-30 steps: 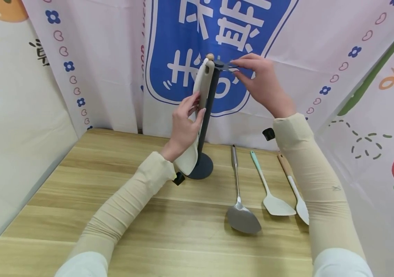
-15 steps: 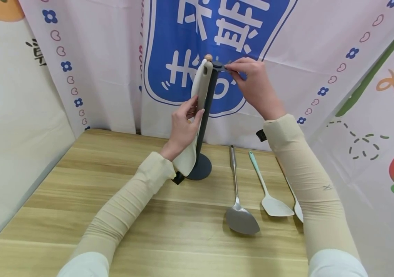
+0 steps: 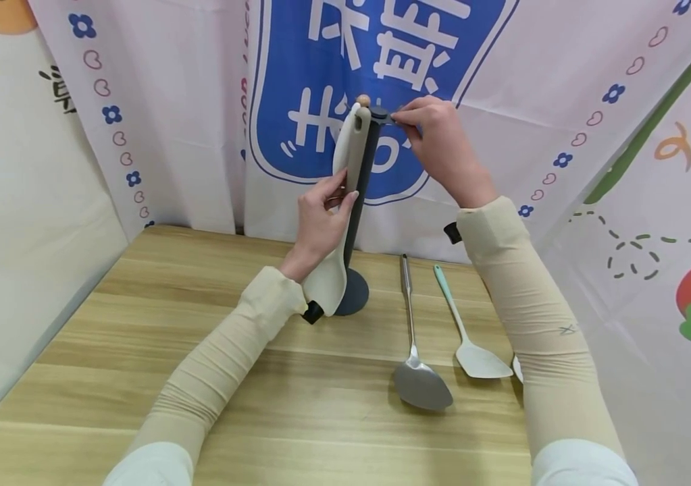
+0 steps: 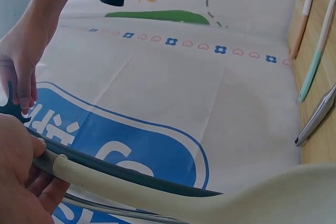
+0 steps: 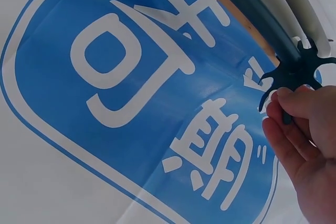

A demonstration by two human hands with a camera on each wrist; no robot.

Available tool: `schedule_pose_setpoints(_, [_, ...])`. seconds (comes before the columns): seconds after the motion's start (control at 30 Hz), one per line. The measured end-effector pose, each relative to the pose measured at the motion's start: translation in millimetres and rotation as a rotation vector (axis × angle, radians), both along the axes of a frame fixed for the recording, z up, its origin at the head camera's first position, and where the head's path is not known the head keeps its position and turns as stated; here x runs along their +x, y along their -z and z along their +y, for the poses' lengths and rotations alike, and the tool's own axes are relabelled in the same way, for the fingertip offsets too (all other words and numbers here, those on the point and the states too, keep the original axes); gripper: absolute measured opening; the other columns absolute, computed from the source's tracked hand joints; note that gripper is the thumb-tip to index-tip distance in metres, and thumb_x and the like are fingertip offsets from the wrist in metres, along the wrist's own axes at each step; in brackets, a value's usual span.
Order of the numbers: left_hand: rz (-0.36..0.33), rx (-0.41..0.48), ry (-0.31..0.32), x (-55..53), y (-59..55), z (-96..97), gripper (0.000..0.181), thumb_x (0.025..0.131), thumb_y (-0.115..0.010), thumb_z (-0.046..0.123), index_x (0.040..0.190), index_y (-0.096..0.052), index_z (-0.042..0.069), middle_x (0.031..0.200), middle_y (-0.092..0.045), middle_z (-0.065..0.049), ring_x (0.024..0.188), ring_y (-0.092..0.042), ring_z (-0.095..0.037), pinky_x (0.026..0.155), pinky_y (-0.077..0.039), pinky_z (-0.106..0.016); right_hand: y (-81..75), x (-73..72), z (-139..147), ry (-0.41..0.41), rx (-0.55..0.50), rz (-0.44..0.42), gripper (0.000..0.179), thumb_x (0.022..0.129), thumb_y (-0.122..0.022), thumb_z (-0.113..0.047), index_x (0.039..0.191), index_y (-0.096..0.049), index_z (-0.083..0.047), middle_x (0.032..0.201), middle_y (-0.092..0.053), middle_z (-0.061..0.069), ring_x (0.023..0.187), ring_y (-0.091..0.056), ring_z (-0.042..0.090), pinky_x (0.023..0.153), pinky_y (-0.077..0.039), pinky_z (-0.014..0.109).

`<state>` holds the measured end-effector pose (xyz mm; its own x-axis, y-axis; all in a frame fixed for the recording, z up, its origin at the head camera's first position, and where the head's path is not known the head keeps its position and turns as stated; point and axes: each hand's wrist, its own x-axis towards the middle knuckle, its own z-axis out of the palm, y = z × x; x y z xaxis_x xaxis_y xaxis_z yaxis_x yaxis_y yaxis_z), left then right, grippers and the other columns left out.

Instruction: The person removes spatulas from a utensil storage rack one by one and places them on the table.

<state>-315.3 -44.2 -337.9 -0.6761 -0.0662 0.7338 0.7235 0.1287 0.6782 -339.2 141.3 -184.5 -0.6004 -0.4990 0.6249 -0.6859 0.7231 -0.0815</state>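
Note:
My left hand (image 3: 321, 219) grips the grey-beige handle (image 3: 357, 145) of a cream cooking utensil, whose broad head (image 3: 325, 287) points down beside a dark utensil stand (image 3: 354, 293). The handle's holed top is at the stand's hooks; I cannot tell whether it hangs there. At the stand's top, my right hand (image 3: 442, 145) pinches one arm of the dark hook ring (image 5: 299, 69) between thumb and fingers. Other utensils hang behind: a white handle and a round wooden end (image 3: 363, 100) show in the head view, mostly hidden.
On the wooden table (image 3: 248, 432) lie a steel wok spatula (image 3: 423, 386) and a spatula with a mint handle (image 3: 483, 362). Another utensil (image 3: 517, 369) is mostly hidden by the right sleeve; its wooden handle (image 4: 300, 35) shows in the left wrist view. A printed cloth hangs behind.
My right hand has moved a little left and its fingers have come together on the hook arm. The cream utensil's head has swung slightly forward and right, past the pole's front.

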Motion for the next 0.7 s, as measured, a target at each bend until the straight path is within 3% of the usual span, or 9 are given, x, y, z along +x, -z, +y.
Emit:
schedule_pose_setpoints(0.43, [-0.004, 0.016, -0.008, 10.8, -5.1, -4.9, 0.044, 0.095, -0.068, 0.001, 0.138, -0.058, -0.005, 0.118, -0.067, -0.022, 0.103, -0.071, -0.029, 0.09, -0.06, -0.033, 0.6, 2.1, 4.8, 0.009, 0.017, -0.013, 0.023, 0.099, -0.062, 0.0, 0.119, -0.073, 0.004, 0.113, -0.073, 0.019, 0.107, -0.067, 0.031, 0.094, -0.058, 0.039])
schedule_pose_setpoints(0.7, [0.032, 0.015, -0.017, 20.6, -8.4, -10.1, 0.043, 0.094, -0.071, 0.003, 0.136, -0.061, -0.005, 0.115, -0.068, -0.021, 0.1, -0.072, -0.028, 0.088, -0.06, -0.033, 0.2, 0.5, 5.4, 0.017, 0.015, -0.011, 0.023, 0.098, -0.062, 0.001, 0.118, -0.073, 0.004, 0.114, -0.073, 0.02, 0.107, -0.066, 0.031, 0.093, -0.058, 0.039])
